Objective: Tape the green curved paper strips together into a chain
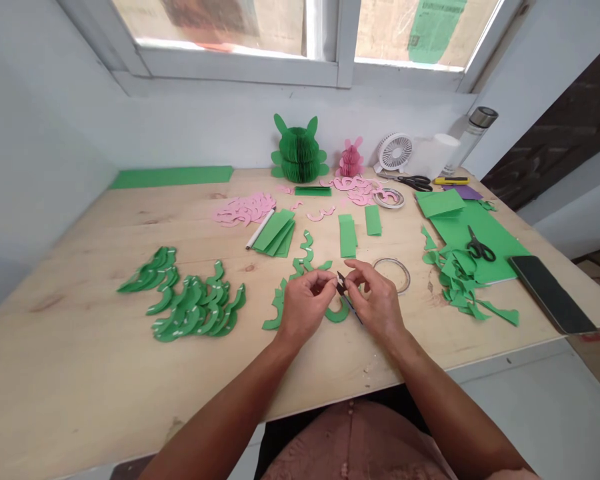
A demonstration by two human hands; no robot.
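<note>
My left hand [305,303] and my right hand [375,300] meet over the middle of the wooden table [80,373], fingers pinched together. Between them is a small dark tool with a pointed tip [342,287], held by my right hand; my left fingertips pinch something tiny beside it that I cannot make out. A green curved paper cut-out [338,313] lies just under the hands. More green curved pieces [305,257] lie beyond them. A roll of clear tape [393,272] lies right of my right hand.
Stacked green cut-outs [195,310] lie left. Pink cut-outs [245,208], green strips [276,232], a green paper figure [299,150] and a pink one [351,160] stand farther back. Scissors [480,248] on green sheets, scraps [460,283] and a phone [550,293] are right.
</note>
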